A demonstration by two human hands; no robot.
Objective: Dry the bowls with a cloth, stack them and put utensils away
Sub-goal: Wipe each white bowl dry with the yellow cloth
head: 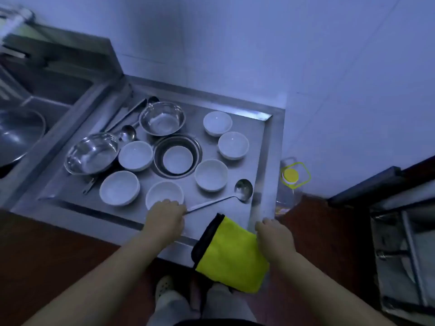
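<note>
The right hand [274,236] holds one yellow cloth [231,251] at the worktop [260,147] edge. The left hand [164,216], fingers curled, grips a ladle [243,188] handle, hiding the nearest bowl's rim. Seven white bowls [211,175], three steel bowls [91,153]; far utensils [131,114] blur together.

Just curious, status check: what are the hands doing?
Left hand on nearest white bowl, by ladle handle. Right hand holds yellow cloth. Nothing blocking.

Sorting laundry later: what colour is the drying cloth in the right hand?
Bright yellow cloth with a black edge, seen in the head view.
</note>
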